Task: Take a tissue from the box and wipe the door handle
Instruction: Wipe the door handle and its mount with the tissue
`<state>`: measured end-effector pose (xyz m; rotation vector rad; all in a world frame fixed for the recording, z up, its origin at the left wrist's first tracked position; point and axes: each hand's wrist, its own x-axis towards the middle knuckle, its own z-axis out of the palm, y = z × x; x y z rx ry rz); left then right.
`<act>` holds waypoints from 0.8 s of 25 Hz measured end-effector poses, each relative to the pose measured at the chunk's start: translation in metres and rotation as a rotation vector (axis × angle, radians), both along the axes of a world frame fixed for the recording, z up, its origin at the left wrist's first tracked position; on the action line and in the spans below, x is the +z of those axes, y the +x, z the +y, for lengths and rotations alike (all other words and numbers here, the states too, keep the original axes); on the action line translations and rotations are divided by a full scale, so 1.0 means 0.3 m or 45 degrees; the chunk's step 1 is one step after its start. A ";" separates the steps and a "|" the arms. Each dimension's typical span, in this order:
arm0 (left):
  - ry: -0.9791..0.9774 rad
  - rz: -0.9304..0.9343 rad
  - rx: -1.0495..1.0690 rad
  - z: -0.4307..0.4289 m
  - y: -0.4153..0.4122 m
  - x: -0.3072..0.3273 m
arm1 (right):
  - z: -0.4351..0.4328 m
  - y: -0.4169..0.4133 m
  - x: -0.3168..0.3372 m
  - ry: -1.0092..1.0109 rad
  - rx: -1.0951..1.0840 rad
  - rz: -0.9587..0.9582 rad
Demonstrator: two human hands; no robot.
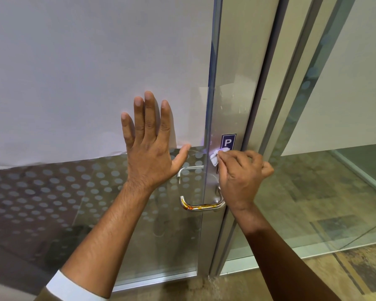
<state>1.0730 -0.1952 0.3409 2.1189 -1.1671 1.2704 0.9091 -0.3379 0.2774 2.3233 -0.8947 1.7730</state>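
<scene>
Head view: the right hand [240, 178] is curled closed, its fingertips pinching a small crumpled white tissue [215, 156]. The tissue is soft, wrinkled and bunched into an irregular wad, and it projects to the left of the fingertips against the metal stile of the door, above the door handle [201, 204].

Directly below the right hand, the door handle is a curved tubular bar of polished metal; its lower run carries orange-brown reflections or marks, and which of the two cannot be told. A second, matching bar shows through the glass to the left of the wrist. Just above the tissue, a dark blue rectangular label [228, 142] bears a white letter "P"; its remaining text is covered by the hand and tissue.

Left of the right hand, the left hand [149, 146] is fully open, fingers spread, palm flat against the glass door [96, 192], holding nothing. A white cuff [67, 287] shows at the left forearm. Above the left hand the glass is covered by an opaque white film; level with and below it, the glass has a pattern of frosted dots. Right of the right hand stands a brushed metal frame with clear glass panels.
</scene>
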 end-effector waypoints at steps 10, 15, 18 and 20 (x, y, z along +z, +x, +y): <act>-0.002 -0.003 0.004 -0.004 0.007 -0.003 | -0.013 -0.006 0.027 0.019 0.014 -0.022; -0.005 0.001 -0.014 -0.004 0.001 -0.001 | 0.021 0.055 0.147 -0.074 0.136 -0.098; -0.004 0.010 -0.012 0.000 -0.001 0.001 | 0.044 0.048 0.064 -0.118 0.231 0.177; 0.010 0.013 0.000 0.002 0.002 0.002 | 0.038 0.004 0.009 0.040 0.336 0.201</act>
